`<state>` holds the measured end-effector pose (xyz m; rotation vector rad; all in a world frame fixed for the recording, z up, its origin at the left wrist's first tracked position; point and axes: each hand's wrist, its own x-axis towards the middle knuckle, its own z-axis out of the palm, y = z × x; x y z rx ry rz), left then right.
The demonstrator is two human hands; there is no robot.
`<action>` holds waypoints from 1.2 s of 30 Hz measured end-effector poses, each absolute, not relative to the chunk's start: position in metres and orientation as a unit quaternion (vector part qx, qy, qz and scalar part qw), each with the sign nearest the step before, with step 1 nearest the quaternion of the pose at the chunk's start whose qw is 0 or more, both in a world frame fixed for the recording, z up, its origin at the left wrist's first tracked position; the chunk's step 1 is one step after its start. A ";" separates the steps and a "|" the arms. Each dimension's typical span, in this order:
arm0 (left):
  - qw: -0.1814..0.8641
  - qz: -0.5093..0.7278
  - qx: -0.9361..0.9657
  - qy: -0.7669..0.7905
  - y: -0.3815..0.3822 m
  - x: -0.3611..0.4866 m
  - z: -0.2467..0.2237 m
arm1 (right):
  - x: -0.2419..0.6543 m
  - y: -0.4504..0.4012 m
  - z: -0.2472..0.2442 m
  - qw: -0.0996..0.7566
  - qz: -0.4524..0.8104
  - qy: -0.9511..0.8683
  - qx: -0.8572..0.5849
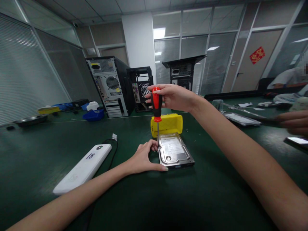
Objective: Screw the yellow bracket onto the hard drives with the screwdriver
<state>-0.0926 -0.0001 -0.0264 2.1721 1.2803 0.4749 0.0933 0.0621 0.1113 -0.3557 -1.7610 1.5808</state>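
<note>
A silver hard drive lies flat on the green table, its label side up. My left hand grips the drive's left side, thumb along the near edge and fingers at the left edge. Above it, my right hand holds a red and black screwdriver by the handle. The screwdriver stands upright, its tip down at the drive's left edge, close to my left fingers; the exact contact point is hard to make out. Just behind the drive sits a yellow plastic bin.
A white power bank marked 18, with a black cable, lies at left. Computer cases stand at the back. A blue bin is back left. At right are another hard drive, a glass and another person's hand.
</note>
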 end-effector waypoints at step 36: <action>0.297 0.177 0.804 0.484 0.002 -0.094 -0.028 | 0.098 0.060 0.116 0.343 0.504 -0.765 -0.209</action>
